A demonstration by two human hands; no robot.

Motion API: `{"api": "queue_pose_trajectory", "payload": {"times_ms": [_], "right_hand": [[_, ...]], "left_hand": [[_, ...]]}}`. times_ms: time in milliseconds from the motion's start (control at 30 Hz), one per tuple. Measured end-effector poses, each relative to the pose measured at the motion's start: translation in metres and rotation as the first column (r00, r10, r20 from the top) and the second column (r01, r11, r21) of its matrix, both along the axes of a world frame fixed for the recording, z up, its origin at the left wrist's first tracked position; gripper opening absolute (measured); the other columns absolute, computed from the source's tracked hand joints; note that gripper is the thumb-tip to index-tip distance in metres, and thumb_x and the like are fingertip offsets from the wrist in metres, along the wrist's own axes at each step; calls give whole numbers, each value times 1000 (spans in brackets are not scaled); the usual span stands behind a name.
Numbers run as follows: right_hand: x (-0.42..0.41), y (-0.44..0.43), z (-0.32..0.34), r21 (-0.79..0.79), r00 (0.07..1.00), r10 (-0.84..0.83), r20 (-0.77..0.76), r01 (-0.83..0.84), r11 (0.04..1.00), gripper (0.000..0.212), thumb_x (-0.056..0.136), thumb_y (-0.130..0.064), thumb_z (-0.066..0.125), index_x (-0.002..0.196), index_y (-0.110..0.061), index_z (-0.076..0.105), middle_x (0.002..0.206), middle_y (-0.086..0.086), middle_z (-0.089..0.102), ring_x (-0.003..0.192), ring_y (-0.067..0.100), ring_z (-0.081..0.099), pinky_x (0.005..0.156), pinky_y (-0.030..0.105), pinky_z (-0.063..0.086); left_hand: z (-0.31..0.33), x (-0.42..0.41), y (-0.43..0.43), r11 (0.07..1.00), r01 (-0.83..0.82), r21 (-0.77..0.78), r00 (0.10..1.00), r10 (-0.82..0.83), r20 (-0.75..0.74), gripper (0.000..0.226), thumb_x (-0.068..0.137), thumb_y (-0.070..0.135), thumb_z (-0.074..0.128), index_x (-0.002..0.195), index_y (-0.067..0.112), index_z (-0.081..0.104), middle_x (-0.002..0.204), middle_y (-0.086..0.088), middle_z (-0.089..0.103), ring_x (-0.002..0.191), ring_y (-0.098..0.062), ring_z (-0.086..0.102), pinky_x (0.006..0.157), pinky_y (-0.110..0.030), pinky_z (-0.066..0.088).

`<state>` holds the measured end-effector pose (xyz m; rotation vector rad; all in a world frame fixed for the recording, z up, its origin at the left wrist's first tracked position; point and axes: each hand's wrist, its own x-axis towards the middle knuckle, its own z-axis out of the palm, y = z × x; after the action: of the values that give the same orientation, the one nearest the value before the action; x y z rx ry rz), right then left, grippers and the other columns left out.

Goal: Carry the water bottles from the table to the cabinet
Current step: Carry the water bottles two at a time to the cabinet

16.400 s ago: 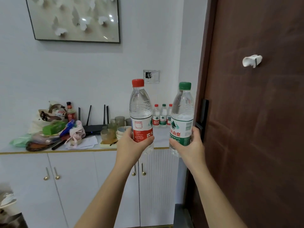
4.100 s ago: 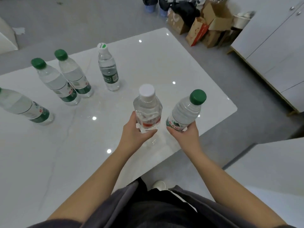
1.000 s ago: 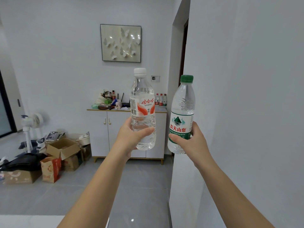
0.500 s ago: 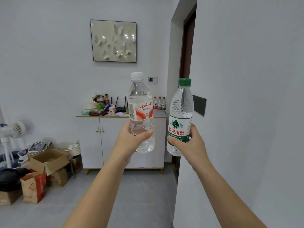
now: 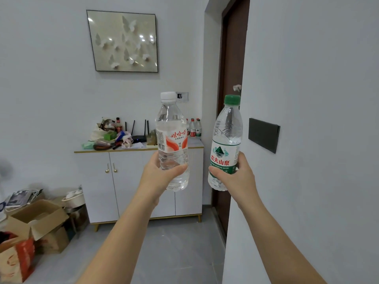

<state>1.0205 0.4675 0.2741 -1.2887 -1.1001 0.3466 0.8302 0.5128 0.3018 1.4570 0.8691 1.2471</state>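
My left hand grips a clear water bottle with a white cap and an orange-and-white label, held upright in front of me. My right hand grips a second upright bottle with a green cap and a green label. Ahead stands the white cabinet with gold handles against the far wall. On its top at the right end stand several small water bottles, partly hidden behind the bottle in my left hand.
The cabinet top's left half holds clutter, a black router and a tray of cups. Cardboard boxes and a red bag sit on the grey floor at the left. A white wall corner stands close on my right, before a dark door.
The cabinet has grown larger in view as I move toward it. Both hands keep the same bottles upright. The fan at the left has slid out of view.
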Motion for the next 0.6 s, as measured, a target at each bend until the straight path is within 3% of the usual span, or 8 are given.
{"api": "queue_pose_trajectory", "payload": {"times_ms": [67, 133, 233, 467, 600], "right_hand": [[8, 23, -3, 4, 1000, -6, -18, 6, 1000, 71, 75, -22, 83, 135, -25, 46, 125, -7, 60, 114, 13, 58, 91, 31, 53], [16, 48, -5, 24, 999, 0, -33, 1, 1000, 70, 74, -21, 83, 134, -25, 47, 123, -8, 61, 111, 11, 59, 89, 29, 54], [30, 92, -8, 50, 998, 30, -61, -27, 998, 67, 73, -19, 83, 130, -29, 49, 111, -19, 61, 103, 3, 60, 77, 15, 50], [72, 206, -4, 40, 992, 95, -77, -92, 995, 59, 76, -14, 81, 115, -40, 45, 100, -25, 57, 91, -4, 57, 60, 8, 46], [94, 265, -1, 43, 992, 101, -77, -98, 994, 61, 76, -14, 81, 117, -40, 45, 103, -25, 56, 95, -3, 56, 67, 10, 44]], "left_hand": [[-3, 6, 23, 1000, 3, -6, 1000, -3, 5, 46, 76, 11, 79, 113, 26, 58, 104, 5, 69, 95, -15, 65, 79, -36, 53], [-6, 14, 48, 1000, 1, -5, 1000, -1, 13, 46, 76, 10, 79, 114, 26, 58, 102, 6, 70, 93, -14, 66, 73, -33, 53], [-10, 28, 93, 1000, -9, 5, 1000, 9, 6, 46, 76, 12, 79, 114, 27, 59, 103, 6, 70, 94, -15, 66, 72, -33, 52], [-9, 69, 200, 999, -45, 5, 999, 44, 21, 47, 76, 12, 79, 115, 28, 59, 102, 6, 71, 93, -14, 67, 70, -30, 52], [-10, 87, 254, 997, -75, 1, 996, 74, 57, 46, 75, 11, 80, 114, 26, 60, 99, 7, 73, 90, -12, 69, 70, -30, 53]]}}
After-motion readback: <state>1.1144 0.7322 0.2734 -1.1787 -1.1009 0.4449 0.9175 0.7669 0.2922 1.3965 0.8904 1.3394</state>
